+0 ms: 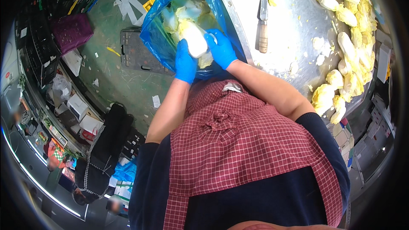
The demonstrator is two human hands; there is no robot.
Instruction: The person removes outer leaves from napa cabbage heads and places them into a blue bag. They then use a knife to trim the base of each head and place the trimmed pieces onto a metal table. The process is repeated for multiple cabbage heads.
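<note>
A pale napa cabbage [194, 40], its white base toward me, is held between my two blue-gloved hands over a blue plastic bag [150, 34]. My left hand [185, 61] presses its left side, with the fingers along the base. On the other side my right hand [220, 50] closes round it. Loose yellow-green leaves [187, 10] lie inside the bag below the cabbage. To the right, a knife [263, 21] with a wooden handle rests on the metal table [298, 30], apart from both hands.
Several trimmed cabbages [351, 51] are heaped along the table's right side, with leaf scraps around them. A grey plastic pallet or lid [140, 51] lies on the green floor left of the bag. Dark crates, a purple crate [71, 33] and boxes line the left; people stand at lower left.
</note>
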